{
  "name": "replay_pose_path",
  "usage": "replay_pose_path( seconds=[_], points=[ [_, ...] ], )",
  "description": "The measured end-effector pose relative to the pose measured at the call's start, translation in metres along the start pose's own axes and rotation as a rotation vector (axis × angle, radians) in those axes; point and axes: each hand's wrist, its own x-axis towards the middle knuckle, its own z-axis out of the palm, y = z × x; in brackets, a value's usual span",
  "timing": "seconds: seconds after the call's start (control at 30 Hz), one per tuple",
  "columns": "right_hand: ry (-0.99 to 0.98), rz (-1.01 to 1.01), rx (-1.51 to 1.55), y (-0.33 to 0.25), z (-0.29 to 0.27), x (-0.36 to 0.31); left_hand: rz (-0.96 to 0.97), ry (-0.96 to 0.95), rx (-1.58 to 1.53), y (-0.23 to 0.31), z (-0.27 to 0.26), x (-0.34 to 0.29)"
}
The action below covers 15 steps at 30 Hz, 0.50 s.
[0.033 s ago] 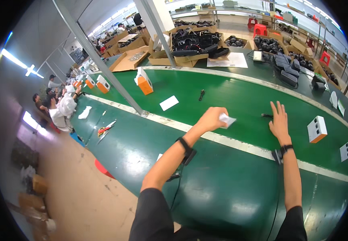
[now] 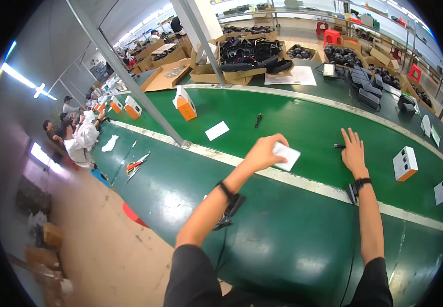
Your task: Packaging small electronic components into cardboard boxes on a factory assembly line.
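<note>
White card (image 2: 288, 156), black cable (image 2: 258, 120) beyond

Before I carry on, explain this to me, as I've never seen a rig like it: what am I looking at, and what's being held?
There is no machine arm here: these are a person's own bare hands. The view comes from the left one of two wide fisheye cameras worn on the head, looking down, so straight edges bend.

The left hand holds a flat white rectangular piece. The right hand is open, fingers spread, beside a small black cable; I cannot tell whether they touch.

The long green belt also carries another black cable, a white card and white-and-orange boxes. Scissors lie on the green table nearer the person.
</note>
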Motion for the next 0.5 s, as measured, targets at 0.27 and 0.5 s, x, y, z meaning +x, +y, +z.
replay_pose_path(
  seconds=[0.27, 0.5],
  points=[
    [0.081, 0.008, 0.105, -0.044, 0.024, 0.038, -0.203, 0.057, 0.301, -0.049, -0.057, -0.249],
    [0.007, -0.505, 0.686, -0.279, -0.065, -0.071, -0.238, 0.593, 0.580, -0.161, -0.207, -0.132]
  ],
)
